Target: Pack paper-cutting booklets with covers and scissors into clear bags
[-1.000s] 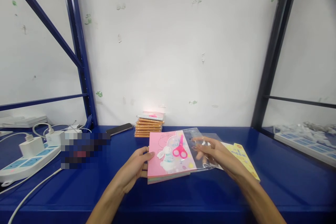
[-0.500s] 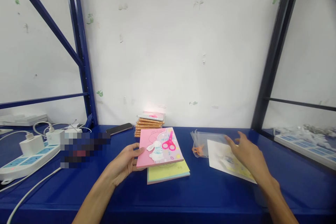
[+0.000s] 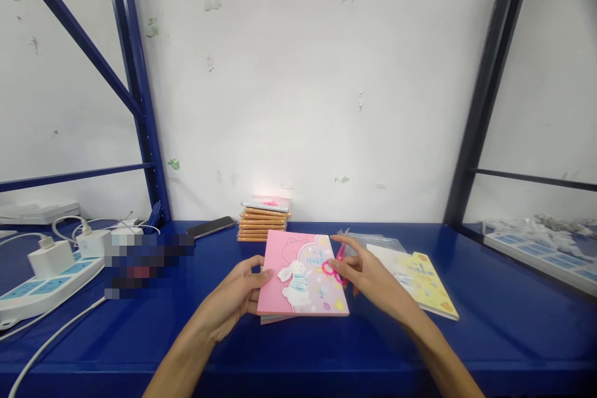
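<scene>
Head view. One pink square paper book with a white rabbit on its cover [image 3: 280,255], centre of the frame below the middle; the left hand [image 3: 242,292] grips its left edge, thumb on top. One pair of bright pink scissors [image 3: 342,253], at the book's right edge, pinched by the thumb and fingers of the right hand [image 3: 368,270] (fingertips partly hidden). One yellow printed paper booklet [image 3: 438,286], lower right, beside clear plastic bags [image 3: 385,242]. One stack of flat orange packets [image 3: 262,224], behind the book.
</scene>
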`<move>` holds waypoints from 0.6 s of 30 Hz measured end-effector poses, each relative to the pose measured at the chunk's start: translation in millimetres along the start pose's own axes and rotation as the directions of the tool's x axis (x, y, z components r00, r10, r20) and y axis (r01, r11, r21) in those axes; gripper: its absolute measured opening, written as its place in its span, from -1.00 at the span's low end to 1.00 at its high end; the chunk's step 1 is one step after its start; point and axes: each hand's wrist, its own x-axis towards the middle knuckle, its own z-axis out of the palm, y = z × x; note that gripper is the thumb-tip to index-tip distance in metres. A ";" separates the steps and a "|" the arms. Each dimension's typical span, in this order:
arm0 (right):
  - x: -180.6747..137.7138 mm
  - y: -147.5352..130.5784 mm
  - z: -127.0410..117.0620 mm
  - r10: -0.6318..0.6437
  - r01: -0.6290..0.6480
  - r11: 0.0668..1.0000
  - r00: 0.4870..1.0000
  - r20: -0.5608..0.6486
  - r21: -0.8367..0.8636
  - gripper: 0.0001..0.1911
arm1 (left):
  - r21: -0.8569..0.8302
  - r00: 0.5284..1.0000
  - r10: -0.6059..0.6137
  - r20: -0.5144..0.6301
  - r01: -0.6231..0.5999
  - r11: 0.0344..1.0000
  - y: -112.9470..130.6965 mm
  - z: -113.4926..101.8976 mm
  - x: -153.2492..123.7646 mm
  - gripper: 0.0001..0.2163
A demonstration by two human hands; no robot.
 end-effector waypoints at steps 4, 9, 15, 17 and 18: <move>2.1 11.5 -22.5 0.002 -0.008 0.997 0.997 -0.076 -0.075 -0.33 | 0.005 0.997 0.028 -0.067 -0.028 1.000 5.8 -14.3 1.2 -0.47; -2.3 18.0 -28.0 0.020 0.018 0.868 0.997 0.070 -0.496 -0.53 | -0.026 0.989 0.053 -0.138 -0.057 0.998 13.7 -26.5 -0.4 -0.46; -4.9 10.4 -19.9 -0.093 -0.007 0.684 0.991 -0.097 -0.729 -0.63 | -0.045 0.990 0.059 -0.129 -0.065 0.997 15.4 -25.4 -1.4 -0.44; -5.9 6.6 -20.9 -0.118 -0.033 0.660 0.982 -0.147 -0.751 -0.63 | -0.042 0.992 0.056 -0.111 -0.061 0.997 13.9 -22.7 -1.2 -0.43; -6.5 4.4 -21.4 -0.125 -0.045 0.673 0.977 -0.174 -0.738 -0.60 | -0.038 0.994 0.053 -0.098 -0.057 0.998 13.0 -20.9 -1.2 -0.43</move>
